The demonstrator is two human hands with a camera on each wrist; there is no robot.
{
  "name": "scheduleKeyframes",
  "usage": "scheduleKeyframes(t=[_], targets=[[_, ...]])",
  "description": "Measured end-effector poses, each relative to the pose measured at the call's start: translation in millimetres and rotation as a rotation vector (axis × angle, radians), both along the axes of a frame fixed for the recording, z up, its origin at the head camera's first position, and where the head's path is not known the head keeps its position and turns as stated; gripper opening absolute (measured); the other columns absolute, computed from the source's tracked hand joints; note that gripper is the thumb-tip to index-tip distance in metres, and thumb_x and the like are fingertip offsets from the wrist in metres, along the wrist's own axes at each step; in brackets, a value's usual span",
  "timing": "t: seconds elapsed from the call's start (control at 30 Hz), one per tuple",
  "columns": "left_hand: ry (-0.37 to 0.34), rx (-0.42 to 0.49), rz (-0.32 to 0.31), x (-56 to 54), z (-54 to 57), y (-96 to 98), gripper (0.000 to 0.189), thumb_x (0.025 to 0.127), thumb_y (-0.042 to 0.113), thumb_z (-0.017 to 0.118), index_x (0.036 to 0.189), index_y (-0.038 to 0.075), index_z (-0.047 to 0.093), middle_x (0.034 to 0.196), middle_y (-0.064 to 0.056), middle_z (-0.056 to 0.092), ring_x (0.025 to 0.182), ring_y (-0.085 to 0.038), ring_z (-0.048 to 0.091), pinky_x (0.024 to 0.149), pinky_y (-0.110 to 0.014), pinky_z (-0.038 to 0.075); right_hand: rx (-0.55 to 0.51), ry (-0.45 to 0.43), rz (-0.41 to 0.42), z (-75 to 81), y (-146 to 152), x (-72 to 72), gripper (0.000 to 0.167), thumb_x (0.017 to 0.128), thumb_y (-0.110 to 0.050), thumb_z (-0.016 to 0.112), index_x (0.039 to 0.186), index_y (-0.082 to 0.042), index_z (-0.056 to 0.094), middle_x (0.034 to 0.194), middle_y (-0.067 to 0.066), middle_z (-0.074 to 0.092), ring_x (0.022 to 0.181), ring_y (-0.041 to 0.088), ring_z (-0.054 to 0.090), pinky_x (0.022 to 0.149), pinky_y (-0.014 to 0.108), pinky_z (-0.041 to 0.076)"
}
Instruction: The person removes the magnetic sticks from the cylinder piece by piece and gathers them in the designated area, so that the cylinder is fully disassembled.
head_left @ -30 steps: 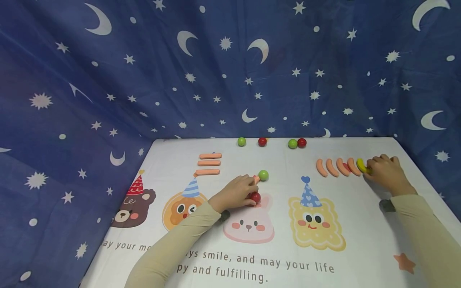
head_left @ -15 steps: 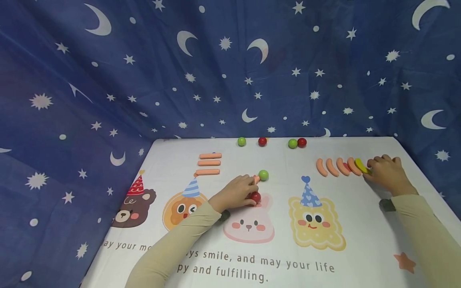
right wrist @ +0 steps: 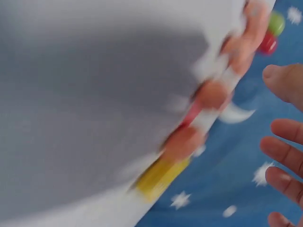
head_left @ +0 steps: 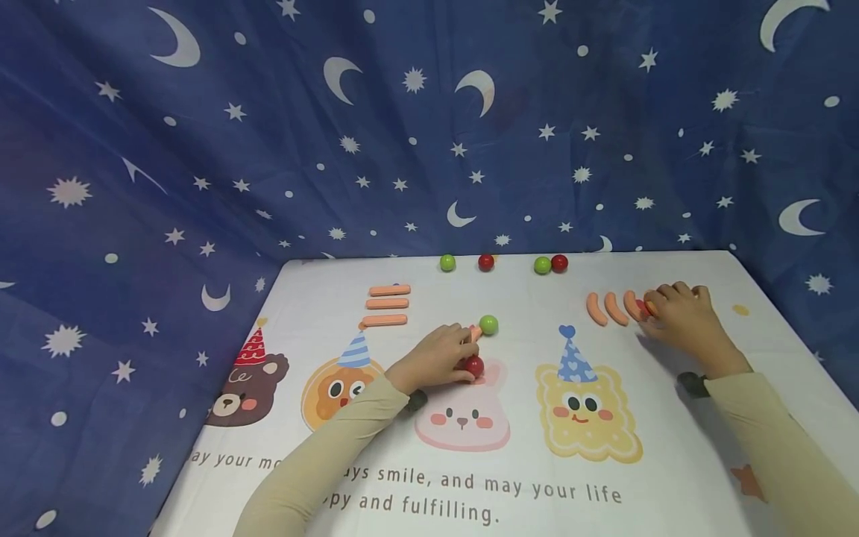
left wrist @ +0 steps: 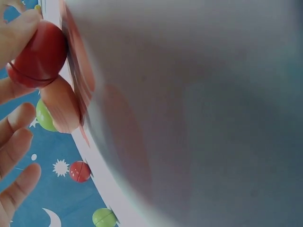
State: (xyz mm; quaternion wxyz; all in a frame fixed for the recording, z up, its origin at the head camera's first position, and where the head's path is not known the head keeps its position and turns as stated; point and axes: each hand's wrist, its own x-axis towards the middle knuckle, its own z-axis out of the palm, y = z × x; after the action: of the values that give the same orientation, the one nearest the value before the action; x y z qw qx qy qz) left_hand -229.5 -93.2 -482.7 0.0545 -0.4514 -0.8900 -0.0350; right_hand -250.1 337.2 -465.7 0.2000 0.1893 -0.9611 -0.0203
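My left hand (head_left: pixel 432 358) pinches a shiny red ball (head_left: pixel 475 366) between thumb and forefinger; its other fingers spread apart in the left wrist view. A pink straight sausage-like piece (left wrist: pixel 61 104) touches the red ball, and a green ball (head_left: pixel 489 324) is just beyond it. My right hand (head_left: pixel 687 328) hovers over the right end of a row of curved toy sausages (head_left: pixel 596 309). Its thumb and fingers are apart with nothing between them in the right wrist view. A yellow curved piece (right wrist: pixel 163 177) touches the last sausage; the hand hides it in the head view.
Several straight toy sausages (head_left: pixel 387 303) lie stacked in a column at the left. Along the back edge are a green ball (head_left: pixel 447 262), a red ball (head_left: pixel 486 262), and a touching pair, green (head_left: pixel 542 265) and red (head_left: pixel 559 263). A star-patterned curtain (head_left: pixel 403 134) rises behind.
My right hand first pushed the yellow piece left against the last sausage, then let it go and moved left over the row. My left hand stays still. The head view has shifted slightly.
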Motion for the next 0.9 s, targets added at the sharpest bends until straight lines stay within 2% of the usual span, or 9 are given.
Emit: scheduleKeyframes(t=[0.13,0.27,0.4,0.57,0.73,0.9], targets=[[-0.006,0.03,-0.011,-2.7,-1.1,-2.9,0.038,0.075,0.052,0.071,0.097,0.022,0.064,0.086,0.005,0.051,0.079,-0.009,0.043,0.072,-0.025,0.037,-0.012,0.04,0.084,0.4,-31.9,4.7,0.045,0.061,-0.024,0.082,0.094,0.002,0.063,0.093,0.022,0.062,0.09,0.039,0.053,0.078,0.06,0.035],[0.004,0.04,0.003,-7.2,-1.4,-7.4,0.039,0.072,0.052,0.074,0.097,0.023,0.065,0.088,0.006,0.053,0.079,-0.009,0.045,0.073,-0.025,0.04,-0.028,0.015,0.169,0.3,-66.3,11.0,0.042,0.066,-0.026,0.08,0.094,0.0,0.064,0.095,0.018,0.062,0.093,0.037,0.052,0.08,0.058,0.035],[0.009,0.022,0.019,-12.2,1.2,-10.7,0.03,0.075,0.041,0.076,0.098,0.024,0.066,0.093,0.004,0.057,0.081,-0.011,0.048,0.075,-0.025,0.042,-0.031,0.031,0.292,-2.9,-98.1,15.6,0.043,0.067,-0.028,0.08,0.098,-0.002,0.065,0.095,0.015,0.063,0.094,0.033,0.054,0.079,0.053,0.038],[0.05,-0.032,0.012,-21.4,5.0,-10.5,0.027,0.08,0.022,0.073,0.105,0.025,0.066,0.101,0.0,0.06,0.088,-0.014,0.052,0.08,-0.027,0.045,-0.006,0.11,0.445,-7.8,-137.4,19.8,0.042,0.067,-0.031,0.079,0.098,-0.006,0.064,0.092,0.009,0.063,0.09,0.027,0.057,0.076,0.048,0.041],[0.042,-0.014,-0.039,-30.5,5.9,-6.3,0.029,0.082,0.013,0.07,0.108,0.025,0.066,0.103,-0.001,0.061,0.092,-0.016,0.056,0.082,-0.029,0.046,0.027,0.054,0.535,-10.3,-175.2,29.2,0.044,0.07,-0.037,0.078,0.102,-0.011,0.063,0.096,0.004,0.063,0.093,0.023,0.056,0.083,0.047,0.042],[-0.009,-0.031,-0.043,-36.6,5.7,-1.8,0.023,0.087,0.014,0.064,0.106,0.026,0.067,0.105,0.0,0.061,0.096,-0.015,0.056,0.086,-0.029,0.046,0.078,-0.008,0.593,-14.4,-201.9,35.2,0.042,0.074,-0.041,0.075,0.104,-0.015,0.064,0.099,0.001,0.064,0.097,0.019,0.056,0.088,0.044,0.042]])
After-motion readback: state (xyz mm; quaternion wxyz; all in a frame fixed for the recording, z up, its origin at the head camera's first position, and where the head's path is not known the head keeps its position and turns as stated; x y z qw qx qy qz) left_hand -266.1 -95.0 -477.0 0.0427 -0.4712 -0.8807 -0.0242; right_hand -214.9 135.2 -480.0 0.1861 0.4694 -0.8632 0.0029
